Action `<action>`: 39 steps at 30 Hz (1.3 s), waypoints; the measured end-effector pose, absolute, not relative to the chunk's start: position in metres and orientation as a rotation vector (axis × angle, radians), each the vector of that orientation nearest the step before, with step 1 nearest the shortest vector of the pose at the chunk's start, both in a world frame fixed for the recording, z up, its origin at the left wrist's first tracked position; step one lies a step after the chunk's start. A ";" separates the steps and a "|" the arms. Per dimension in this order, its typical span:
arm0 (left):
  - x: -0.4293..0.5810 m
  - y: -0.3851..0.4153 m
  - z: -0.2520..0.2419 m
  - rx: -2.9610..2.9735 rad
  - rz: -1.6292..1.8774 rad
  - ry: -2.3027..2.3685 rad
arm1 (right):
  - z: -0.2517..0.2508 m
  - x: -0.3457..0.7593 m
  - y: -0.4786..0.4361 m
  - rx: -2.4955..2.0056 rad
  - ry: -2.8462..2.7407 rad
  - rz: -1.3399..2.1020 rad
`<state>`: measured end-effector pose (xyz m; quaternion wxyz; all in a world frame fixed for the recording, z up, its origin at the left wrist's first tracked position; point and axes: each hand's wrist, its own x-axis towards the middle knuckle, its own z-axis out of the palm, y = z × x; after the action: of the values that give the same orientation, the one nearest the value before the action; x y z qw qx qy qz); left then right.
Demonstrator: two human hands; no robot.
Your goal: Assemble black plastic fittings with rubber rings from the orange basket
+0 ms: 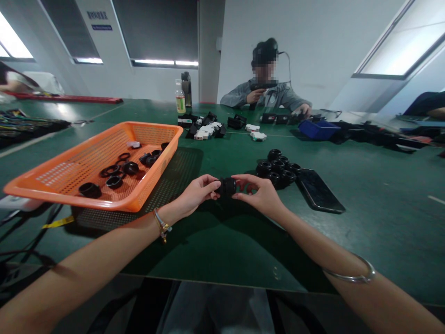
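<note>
A black ribbed cylindrical part is held level above the green table, between my two hands. My left hand grips its left end between thumb and fingers. At its right end, my right hand pinches it with thumb and index finger, the other fingers curled behind. To the right of my right hand lies a pile of black round parts. An orange basket on the left holds several black rings and caps and a small whitish piece.
A black phone lies right of the pile. Farther back are white and black blocks, a bottle, a dark flask and a blue bin. Across the table sits a person. Cables run at the left edge.
</note>
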<state>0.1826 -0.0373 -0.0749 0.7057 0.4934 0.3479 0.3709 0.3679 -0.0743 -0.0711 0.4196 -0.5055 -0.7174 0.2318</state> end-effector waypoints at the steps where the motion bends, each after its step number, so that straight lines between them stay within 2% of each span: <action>1: 0.183 -0.037 -0.075 1.099 0.827 0.772 | -0.071 0.368 -0.074 -1.267 -1.796 0.587; 39: 0.184 -0.037 -0.079 1.022 0.806 0.738 | -0.072 0.368 -0.076 -1.170 -1.818 0.492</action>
<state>0.1837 -0.0369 -0.0787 0.7330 0.4647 0.3356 0.3664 0.3678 -0.0761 -0.0723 0.4458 -0.4725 -0.7339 0.1985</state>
